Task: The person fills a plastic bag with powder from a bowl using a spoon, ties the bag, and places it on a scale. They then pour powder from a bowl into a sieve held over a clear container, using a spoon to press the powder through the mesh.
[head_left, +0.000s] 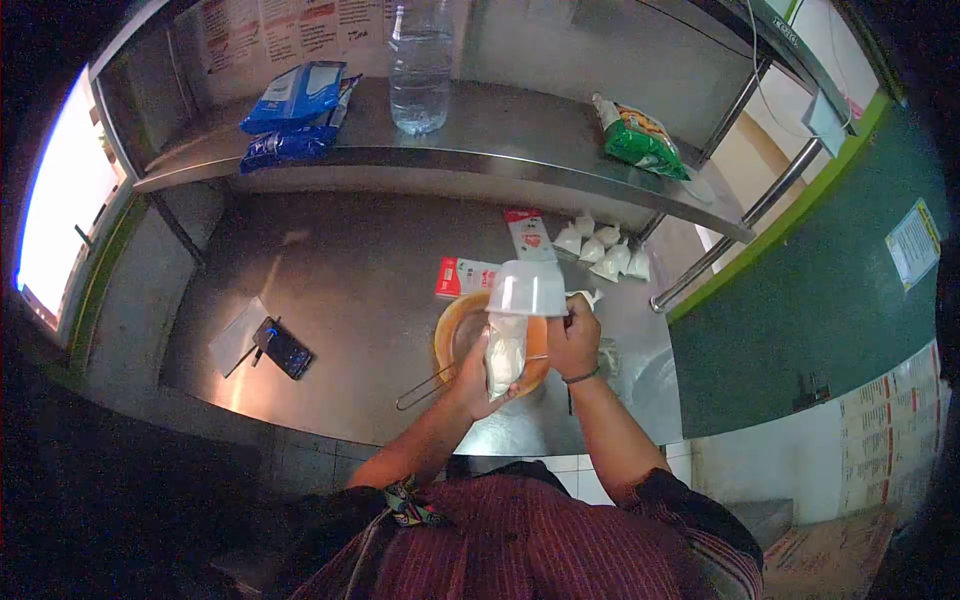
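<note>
My left hand [476, 378] is wrapped round a clear plastic bag of white powder [506, 358], held upright over an orange basin [440, 335]. In my right hand [576, 342] is a white plastic bowl [527, 288], gripped at its right side. The bowl is tipped right above the top of the bag and hides the bag's mouth. A strainer's wire handle [420, 390] sticks out over the basin's front left rim, close by my left wrist.
Red-and-white packets [465, 277] and several small tied bags of white powder [608, 258] lie behind the basin. A phone [284, 348] is on the steel table [340, 250] at left. Overhead, a shelf [500, 130] carries a water bottle [420, 80], blue packs [295, 100] and a green pack [640, 140].
</note>
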### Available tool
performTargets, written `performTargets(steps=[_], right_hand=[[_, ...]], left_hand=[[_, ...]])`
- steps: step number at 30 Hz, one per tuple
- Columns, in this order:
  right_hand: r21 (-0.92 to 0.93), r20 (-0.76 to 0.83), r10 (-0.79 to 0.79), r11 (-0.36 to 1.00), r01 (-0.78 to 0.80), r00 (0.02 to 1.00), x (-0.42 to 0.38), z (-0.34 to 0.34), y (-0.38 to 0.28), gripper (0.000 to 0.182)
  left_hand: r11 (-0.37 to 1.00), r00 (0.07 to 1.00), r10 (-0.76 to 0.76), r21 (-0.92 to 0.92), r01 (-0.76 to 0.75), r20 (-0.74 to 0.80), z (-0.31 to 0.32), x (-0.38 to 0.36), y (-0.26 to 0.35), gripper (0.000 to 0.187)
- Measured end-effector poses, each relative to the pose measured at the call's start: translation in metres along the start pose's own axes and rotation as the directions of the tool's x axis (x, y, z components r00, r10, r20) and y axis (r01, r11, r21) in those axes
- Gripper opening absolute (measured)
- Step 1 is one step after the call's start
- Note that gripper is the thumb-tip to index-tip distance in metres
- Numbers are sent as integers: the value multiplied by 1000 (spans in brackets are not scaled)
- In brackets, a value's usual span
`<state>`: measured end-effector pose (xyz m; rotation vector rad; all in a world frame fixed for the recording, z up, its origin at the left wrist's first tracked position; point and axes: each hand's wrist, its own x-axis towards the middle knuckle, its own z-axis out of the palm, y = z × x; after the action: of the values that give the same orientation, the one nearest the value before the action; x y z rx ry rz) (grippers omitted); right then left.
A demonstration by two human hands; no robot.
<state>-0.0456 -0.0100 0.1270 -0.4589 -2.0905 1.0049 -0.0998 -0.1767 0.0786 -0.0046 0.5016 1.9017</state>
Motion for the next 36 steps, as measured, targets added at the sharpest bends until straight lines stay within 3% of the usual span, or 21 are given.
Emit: performTargets(steps=[4, 6, 7, 9, 10, 12, 13, 15, 17, 19, 23, 26, 28, 32, 34, 35, 36], right_hand=[[-120, -51, 19, 992, -25, 999, 12, -12, 26, 28], [57, -29, 274, 960, -272, 961, 16, -27, 43, 28], [49, -28, 284, 958, -283, 958, 16, -39, 52, 28], [275, 136, 599, 742, -611, 789, 16, -65, 66, 22], [269, 130, 605, 741, -615, 786, 13, -74, 70, 22], [341, 139, 734, 594, -728, 664, 2, -94, 80, 17], [185, 150, 533, 812, -553, 833, -10, -109, 186, 14], [104, 147, 539, 826, -554, 830, -40, -132, 257, 13], [26, 146, 545, 832, -553, 826, -53, -139, 249, 13], [102, 141, 829, 532, -841, 541, -62, -135, 195, 16], [107, 151, 849, 496, -862, 507, -75, -132, 193, 20], [175, 103, 901, 400, -900, 421, -80, -135, 193, 23], [-146, 217, 710, 702, -697, 670, -89, -145, 240, 29], [-352, 92, 684, 703, -619, 724, -88, -152, 247, 38], [-720, -123, 448, 574, -390, 886, -80, -154, 202, 42], [-717, -119, 448, 578, -389, 886, -76, -148, 174, 42], [-606, -70, 342, 731, -312, 937, -70, -139, 143, 40]], left_hand=[[999, 995, -13, 42, 17, -102, -8, 4, -2, 61], [999, 993, -32, 32, 35, -113, -24, 10, -6, 63], [999, 996, -26, 23, 28, -81, -29, 12, -7, 65], [1000, 998, -18, 20, 19, -64, -33, 11, -9, 65], [1000, 999, 1, 24, 0, -42, -34, 11, -10, 64], [999, 998, -29, 21, 30, -63, -34, 9, -12, 64], [1000, 998, -23, 8, 23, -55, -32, 8, -12, 64], [999, 995, -46, -11, 46, -88, -27, 2, -9, 64], [999, 995, -46, -5, 45, -83, -28, 1, -10, 63], [999, 996, -47, 3, 47, -81, -29, 1, -11, 63], [999, 999, -24, 31, 26, -38, -27, 2, -8, 61], [998, 998, -8, 57, 11, -57, -23, 2, -8, 59], [997, 997, 16, 73, -11, -73, -17, 1, -9, 59], [997, 992, 30, 68, -22, -119, -11, 0, -7, 58], [998, 991, 28, 64, -20, -128, -13, 1, -7, 58], [995, 995, 53, 85, -46, -89, -18, 3, -9, 58], [992, 996, 77, 106, -71, -50, -20, 5, -10, 58]])
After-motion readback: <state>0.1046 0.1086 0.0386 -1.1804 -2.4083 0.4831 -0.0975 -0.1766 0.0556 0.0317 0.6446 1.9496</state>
